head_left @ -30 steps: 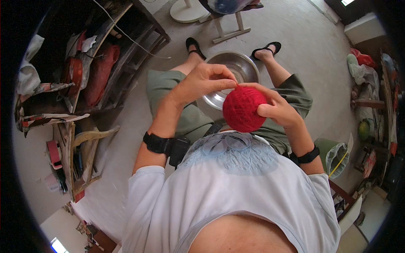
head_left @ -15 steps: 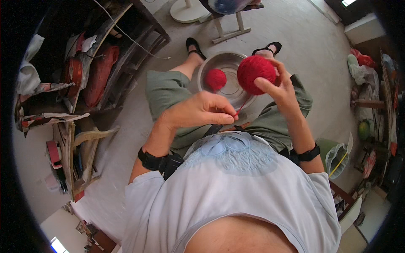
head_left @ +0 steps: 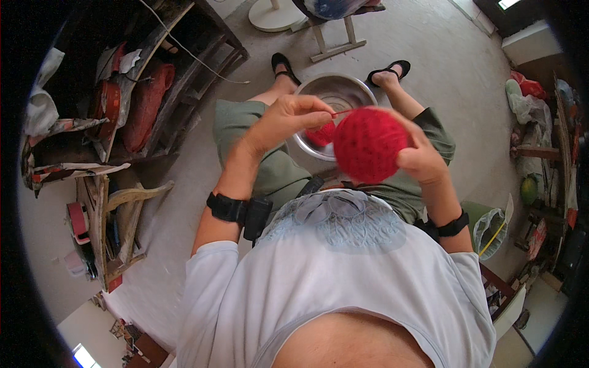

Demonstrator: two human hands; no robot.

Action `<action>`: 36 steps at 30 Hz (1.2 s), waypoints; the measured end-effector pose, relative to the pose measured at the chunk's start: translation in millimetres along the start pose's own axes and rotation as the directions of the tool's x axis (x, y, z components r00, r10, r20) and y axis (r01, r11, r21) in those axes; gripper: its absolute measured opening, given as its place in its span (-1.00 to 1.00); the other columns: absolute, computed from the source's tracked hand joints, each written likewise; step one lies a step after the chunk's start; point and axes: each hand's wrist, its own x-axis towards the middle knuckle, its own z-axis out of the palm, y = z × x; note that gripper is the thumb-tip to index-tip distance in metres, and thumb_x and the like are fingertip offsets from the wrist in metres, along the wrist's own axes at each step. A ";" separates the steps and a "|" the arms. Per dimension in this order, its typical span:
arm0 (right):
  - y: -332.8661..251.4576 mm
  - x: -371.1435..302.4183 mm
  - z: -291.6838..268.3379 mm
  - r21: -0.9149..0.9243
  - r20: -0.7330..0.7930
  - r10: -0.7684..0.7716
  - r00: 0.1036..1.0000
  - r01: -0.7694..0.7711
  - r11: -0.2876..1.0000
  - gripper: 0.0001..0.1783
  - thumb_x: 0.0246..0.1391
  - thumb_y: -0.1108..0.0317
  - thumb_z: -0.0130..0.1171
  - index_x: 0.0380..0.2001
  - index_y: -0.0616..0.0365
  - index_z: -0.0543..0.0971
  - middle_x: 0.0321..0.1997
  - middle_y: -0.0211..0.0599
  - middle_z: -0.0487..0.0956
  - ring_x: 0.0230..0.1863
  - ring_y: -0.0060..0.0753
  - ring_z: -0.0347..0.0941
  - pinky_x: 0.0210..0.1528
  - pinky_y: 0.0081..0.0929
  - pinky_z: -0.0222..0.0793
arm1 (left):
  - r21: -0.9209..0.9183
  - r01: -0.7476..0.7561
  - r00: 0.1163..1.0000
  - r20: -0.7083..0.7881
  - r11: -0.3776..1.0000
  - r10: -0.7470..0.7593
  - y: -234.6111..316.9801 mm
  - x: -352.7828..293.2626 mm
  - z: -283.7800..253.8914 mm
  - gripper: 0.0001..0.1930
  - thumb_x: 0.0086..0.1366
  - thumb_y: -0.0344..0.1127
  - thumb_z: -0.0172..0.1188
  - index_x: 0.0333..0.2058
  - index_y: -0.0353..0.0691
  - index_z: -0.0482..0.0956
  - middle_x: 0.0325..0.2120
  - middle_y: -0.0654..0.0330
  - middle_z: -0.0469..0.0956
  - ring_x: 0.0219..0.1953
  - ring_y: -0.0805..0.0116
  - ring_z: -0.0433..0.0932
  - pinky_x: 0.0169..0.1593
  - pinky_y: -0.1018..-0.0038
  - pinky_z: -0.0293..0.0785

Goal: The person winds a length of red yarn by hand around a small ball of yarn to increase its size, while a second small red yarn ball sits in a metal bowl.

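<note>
Head view: right hand [head_left: 423, 161] cups a red crocheted round piece [head_left: 370, 144] over the lap, left hand [head_left: 288, 119] at its 10 o'clock pinches the red yarn strand [head_left: 341, 112]. Small red yarn ball [head_left: 320, 134] sits in the steel bowl [head_left: 331, 92] between the feet.

Concrete floor [head_left: 184, 184], grey, bare in the middle. Dark wooden shelving [head_left: 184, 67] along its left edge, w/ red cushions [head_left: 144, 104] stuffed in the compartments, crumpled paper and cloth beside them; a thin cord [head_left: 196, 55] runs off it across the floor. Lower down the left edge: wooden frame [head_left: 98, 233] w/ a pink tape roll [head_left: 78, 221] just beside. Top edge: round white pedestal base [head_left: 273, 15] and wooden stand legs [head_left: 337, 43]. Right edge: clutter of bags and cloth [head_left: 521, 101], a green round thing [head_left: 529, 190], too blurred to tell. Near the lower right: net bag [head_left: 491, 227] w/ a yellow stick [head_left: 491, 242].
</note>
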 end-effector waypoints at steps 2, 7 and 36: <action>-0.9 -0.4 -4.6 0.115 -0.109 -0.123 0.986 0.136 0.984 0.04 -0.22 0.02 0.45 0.27 0.30 0.22 0.21 -0.17 0.40 0.25 -0.32 0.33 0.31 -0.36 0.20 | -0.009 0.057 0.998 -0.026 0.998 -0.057 -26.0 -4.0 -0.9 -0.82 0.34 -0.32 0.19 -0.17 -0.24 0.67 -0.39 0.31 0.64 -0.32 0.60 0.56 -0.21 0.62 0.49; -4.7 7.7 -8.8 0.129 -0.246 -0.292 0.924 0.330 0.935 -0.07 0.00 0.05 0.28 0.31 0.32 0.15 0.31 -0.08 0.32 0.34 -0.20 0.25 0.37 -0.21 0.11 | -0.041 0.200 0.980 0.033 0.979 -0.199 -40.0 -18.8 12.5 -0.78 0.34 -0.29 0.20 -0.11 -0.23 0.66 -0.33 0.30 0.67 -0.30 0.60 0.57 -0.23 0.64 0.48; 19.7 15.7 15.1 -0.367 -0.221 -0.009 0.975 -0.075 0.927 -0.16 -0.11 0.14 0.48 0.19 0.19 0.33 0.09 -0.27 0.44 0.12 -0.35 0.40 0.20 -0.44 0.32 | 0.186 -0.139 0.985 -0.077 0.973 0.156 30.8 4.7 26.1 -0.89 0.22 -0.42 0.30 -0.29 -0.32 0.63 -0.35 0.25 0.55 -0.26 0.50 0.54 -0.15 0.56 0.50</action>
